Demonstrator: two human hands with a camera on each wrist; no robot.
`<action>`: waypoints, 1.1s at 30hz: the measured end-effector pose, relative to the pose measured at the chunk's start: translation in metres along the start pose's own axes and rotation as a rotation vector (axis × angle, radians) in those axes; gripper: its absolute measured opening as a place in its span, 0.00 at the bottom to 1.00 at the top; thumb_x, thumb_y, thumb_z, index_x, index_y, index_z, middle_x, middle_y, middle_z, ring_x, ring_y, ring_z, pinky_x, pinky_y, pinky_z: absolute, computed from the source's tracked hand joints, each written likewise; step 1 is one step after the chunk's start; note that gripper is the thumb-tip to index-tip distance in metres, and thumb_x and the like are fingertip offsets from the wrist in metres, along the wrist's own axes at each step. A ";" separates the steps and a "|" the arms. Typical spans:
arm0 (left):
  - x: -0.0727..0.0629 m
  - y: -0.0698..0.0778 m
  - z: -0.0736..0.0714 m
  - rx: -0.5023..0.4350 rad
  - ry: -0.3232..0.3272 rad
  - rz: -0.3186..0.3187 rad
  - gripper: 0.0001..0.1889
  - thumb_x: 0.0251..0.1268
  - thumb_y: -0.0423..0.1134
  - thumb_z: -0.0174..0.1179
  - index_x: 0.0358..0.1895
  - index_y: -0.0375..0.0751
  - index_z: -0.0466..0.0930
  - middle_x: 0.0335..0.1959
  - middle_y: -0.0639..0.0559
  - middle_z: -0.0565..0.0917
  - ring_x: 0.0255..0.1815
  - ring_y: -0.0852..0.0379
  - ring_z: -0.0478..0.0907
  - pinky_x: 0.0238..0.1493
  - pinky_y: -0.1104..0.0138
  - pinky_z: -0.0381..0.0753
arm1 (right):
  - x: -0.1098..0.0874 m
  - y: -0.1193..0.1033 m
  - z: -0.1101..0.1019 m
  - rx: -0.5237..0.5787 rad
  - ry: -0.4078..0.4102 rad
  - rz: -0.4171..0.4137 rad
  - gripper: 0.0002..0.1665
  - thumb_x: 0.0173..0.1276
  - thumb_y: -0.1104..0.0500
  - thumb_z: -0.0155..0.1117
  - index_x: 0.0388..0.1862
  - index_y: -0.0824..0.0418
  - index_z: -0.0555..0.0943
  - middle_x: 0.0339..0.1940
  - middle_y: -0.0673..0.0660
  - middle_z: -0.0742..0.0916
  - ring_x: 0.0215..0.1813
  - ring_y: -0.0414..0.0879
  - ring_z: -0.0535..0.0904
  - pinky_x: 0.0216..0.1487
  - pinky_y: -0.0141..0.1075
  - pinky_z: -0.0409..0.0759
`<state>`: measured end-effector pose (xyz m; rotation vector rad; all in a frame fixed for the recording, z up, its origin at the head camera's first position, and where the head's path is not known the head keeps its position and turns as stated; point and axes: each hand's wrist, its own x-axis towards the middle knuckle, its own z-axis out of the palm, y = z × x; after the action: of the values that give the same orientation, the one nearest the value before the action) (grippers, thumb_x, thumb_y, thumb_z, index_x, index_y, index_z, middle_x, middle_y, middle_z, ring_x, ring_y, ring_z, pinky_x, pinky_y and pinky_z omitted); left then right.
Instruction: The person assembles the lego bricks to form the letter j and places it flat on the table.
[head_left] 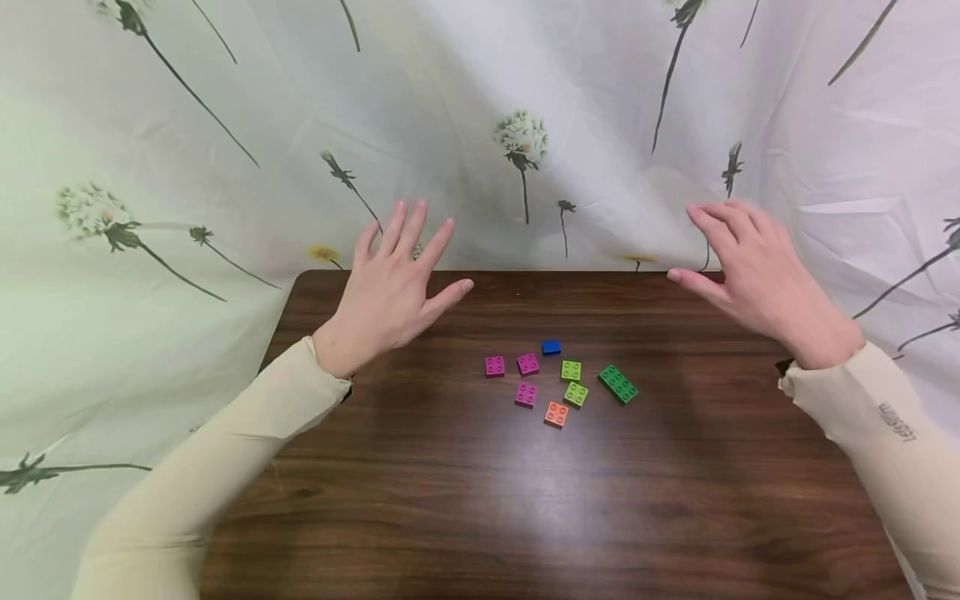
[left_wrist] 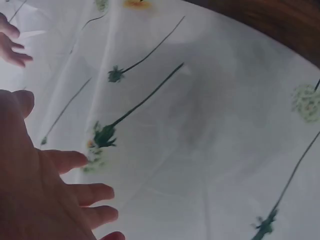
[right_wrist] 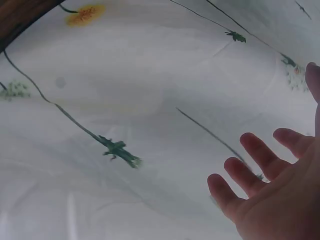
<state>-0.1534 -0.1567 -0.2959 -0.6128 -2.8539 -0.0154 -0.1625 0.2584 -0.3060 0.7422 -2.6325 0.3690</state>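
Both hands are raised over the far part of the table, apart from each other and holding nothing. The left hand (head_left: 393, 287) has its fingers spread, left of the bricks; its palm side (left_wrist: 45, 185) shows in the left wrist view. At the right, the right hand (head_left: 765, 271) has extended fingers, also seen in the right wrist view (right_wrist: 280, 185). Between them lie several toy building bricks: magenta bricks (head_left: 527, 364), a blue brick (head_left: 551, 347), lime bricks (head_left: 571, 371), an orange brick (head_left: 556, 414) and a longer dark green brick (head_left: 618, 384).
The dark wooden table (head_left: 450, 500) ends at a back edge just below the hands. Behind it hangs a white cloth (head_left: 465, 108) printed with dandelions, which also extends along the left and right sides.
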 end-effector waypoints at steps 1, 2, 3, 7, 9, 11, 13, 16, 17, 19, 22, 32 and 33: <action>-0.002 -0.001 0.004 -0.008 0.011 -0.001 0.41 0.66 0.72 0.39 0.76 0.52 0.55 0.78 0.40 0.51 0.79 0.41 0.45 0.70 0.42 0.48 | -0.002 0.001 0.001 0.009 0.009 0.011 0.44 0.59 0.50 0.70 0.71 0.64 0.65 0.64 0.67 0.74 0.66 0.64 0.64 0.63 0.59 0.60; -0.003 -0.002 0.007 -0.015 0.015 -0.004 0.41 0.66 0.71 0.40 0.76 0.52 0.55 0.78 0.40 0.52 0.79 0.41 0.46 0.70 0.42 0.49 | -0.005 0.002 0.003 0.019 0.024 0.018 0.44 0.59 0.51 0.70 0.71 0.65 0.65 0.63 0.68 0.74 0.65 0.65 0.65 0.63 0.59 0.59; -0.004 -0.003 0.012 -0.022 0.017 -0.008 0.40 0.66 0.71 0.40 0.76 0.52 0.55 0.78 0.40 0.52 0.79 0.41 0.47 0.69 0.42 0.51 | -0.007 0.003 0.005 0.029 0.035 0.031 0.44 0.59 0.51 0.70 0.70 0.65 0.66 0.62 0.68 0.74 0.64 0.65 0.65 0.63 0.58 0.60; -0.011 -0.008 0.031 -0.058 0.017 -0.024 0.39 0.67 0.69 0.42 0.75 0.51 0.56 0.77 0.40 0.53 0.78 0.40 0.49 0.66 0.43 0.57 | -0.020 0.008 0.020 0.077 0.102 0.059 0.41 0.63 0.45 0.66 0.69 0.66 0.67 0.58 0.72 0.76 0.59 0.69 0.67 0.60 0.58 0.61; -0.015 -0.010 0.042 -0.088 0.021 -0.034 0.38 0.68 0.67 0.43 0.74 0.49 0.58 0.77 0.39 0.54 0.77 0.40 0.51 0.64 0.43 0.60 | -0.027 0.010 0.030 0.118 0.129 0.074 0.40 0.65 0.43 0.63 0.68 0.66 0.68 0.56 0.73 0.76 0.57 0.70 0.67 0.58 0.59 0.62; -0.019 -0.010 0.054 -0.125 0.030 -0.045 0.36 0.70 0.65 0.44 0.73 0.47 0.60 0.75 0.38 0.57 0.75 0.38 0.54 0.61 0.42 0.62 | -0.035 0.012 0.042 0.163 0.139 0.097 0.38 0.66 0.44 0.63 0.66 0.68 0.69 0.55 0.73 0.77 0.56 0.70 0.68 0.57 0.60 0.62; -0.022 -0.010 0.066 -0.165 0.038 -0.063 0.34 0.71 0.62 0.45 0.72 0.45 0.61 0.73 0.36 0.59 0.72 0.37 0.57 0.60 0.42 0.63 | -0.043 0.011 0.055 0.204 0.115 0.144 0.36 0.66 0.49 0.64 0.65 0.69 0.69 0.54 0.72 0.77 0.56 0.70 0.68 0.58 0.60 0.61; -0.029 -0.007 0.084 -0.226 0.046 -0.093 0.31 0.71 0.58 0.48 0.70 0.42 0.64 0.68 0.35 0.64 0.66 0.36 0.61 0.57 0.44 0.64 | -0.057 0.009 0.078 0.264 0.045 0.239 0.34 0.65 0.55 0.65 0.65 0.69 0.68 0.54 0.71 0.77 0.56 0.68 0.67 0.58 0.60 0.62; -0.031 -0.006 0.090 -0.249 0.045 -0.102 0.31 0.70 0.56 0.50 0.69 0.41 0.65 0.66 0.35 0.65 0.65 0.36 0.62 0.56 0.44 0.64 | -0.062 0.008 0.086 0.284 0.022 0.268 0.33 0.66 0.56 0.64 0.65 0.70 0.68 0.54 0.72 0.76 0.56 0.67 0.66 0.58 0.60 0.62; -0.035 -0.003 0.104 -0.298 0.032 -0.128 0.29 0.69 0.53 0.53 0.67 0.41 0.66 0.64 0.36 0.66 0.61 0.37 0.63 0.54 0.47 0.65 | -0.073 0.005 0.104 0.329 -0.021 0.316 0.33 0.68 0.56 0.62 0.66 0.70 0.67 0.55 0.72 0.76 0.57 0.67 0.66 0.57 0.61 0.63; -0.042 0.003 0.127 -0.370 0.004 -0.159 0.26 0.68 0.49 0.56 0.64 0.39 0.69 0.60 0.38 0.68 0.56 0.40 0.64 0.51 0.49 0.67 | -0.090 0.000 0.131 0.388 -0.060 0.369 0.32 0.69 0.55 0.61 0.65 0.72 0.67 0.55 0.73 0.76 0.57 0.67 0.67 0.57 0.61 0.64; -0.064 0.032 0.185 -0.634 -0.063 -0.238 0.22 0.63 0.40 0.62 0.59 0.38 0.75 0.51 0.42 0.71 0.51 0.45 0.64 0.50 0.54 0.66 | -0.127 -0.019 0.185 0.479 -0.219 0.547 0.32 0.70 0.52 0.60 0.64 0.72 0.67 0.55 0.73 0.77 0.58 0.66 0.68 0.56 0.60 0.66; -0.065 0.036 0.189 -0.657 -0.074 -0.237 0.22 0.63 0.40 0.62 0.59 0.38 0.74 0.51 0.41 0.71 0.51 0.45 0.64 0.51 0.53 0.67 | -0.129 -0.021 0.188 0.484 -0.236 0.566 0.33 0.70 0.52 0.60 0.65 0.72 0.67 0.56 0.73 0.77 0.58 0.66 0.67 0.57 0.60 0.66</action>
<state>-0.1212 -0.1400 -0.4955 -0.3740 -2.9472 -1.0141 -0.1031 0.2336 -0.5256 0.1459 -2.9793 1.1673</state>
